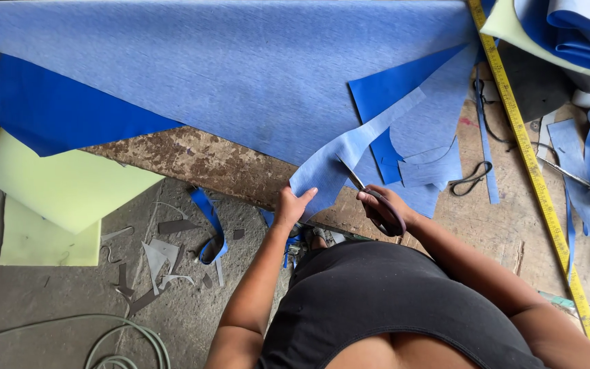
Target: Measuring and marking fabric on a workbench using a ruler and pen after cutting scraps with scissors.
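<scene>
a large sheet of light blue textured material with a bright blue underside (240, 75) is spread across a worn wooden workbench (206, 164), its folded near edge overhanging the bench's front edge at the left. a curved strip of the same light blue material (349, 154) is partly cut away from the sheet near the front edge of the bench. the free end of this strip is pinched by the left hand (293, 205), thumb on top and fingers beneath, right at the front edge. a pair of metal scissors with dark handles (370, 195) is gripped by the right hand (385, 208), fingers closed through the handles; the blades are parted slightly and are set into the strip just beside the left hand.

a yellow measuring tape (527, 157) is laid diagonally along the right side of the bench. loose blue offcuts (585, 171) are scattered near the right edge, beyond the tape. pale yellow foam sheets (56, 198) are seen below the bench's left end, with grey scraps (162, 260) and a coiled hose (121, 342) on the concrete floor.
</scene>
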